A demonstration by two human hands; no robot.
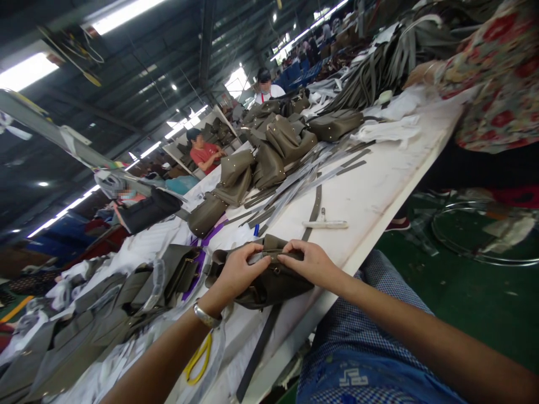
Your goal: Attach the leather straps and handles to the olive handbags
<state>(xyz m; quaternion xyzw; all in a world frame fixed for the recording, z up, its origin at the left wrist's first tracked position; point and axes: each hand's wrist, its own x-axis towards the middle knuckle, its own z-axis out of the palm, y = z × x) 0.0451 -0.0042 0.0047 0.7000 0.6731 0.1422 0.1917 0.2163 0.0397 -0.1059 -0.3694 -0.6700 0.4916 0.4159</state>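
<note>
An olive-grey leather bag (269, 283) lies on the white worktable (379, 185) right in front of me. My left hand (238, 272) pinches the bag's top edge, fingers closed on it. My right hand (305, 261) grips the same edge from the other side, fingertips facing the left hand's. A silver bracelet (206, 316) sits on my left wrist.
Several more olive bags (269, 151) and loose grey straps (295, 185) lie further along the table. A white-handled tool (325, 224) rests beyond my right hand. Yellow scissors (199, 359) lie near my left forearm. Other people sit at the far end; a floral-sleeved person (492, 73) stands on the right.
</note>
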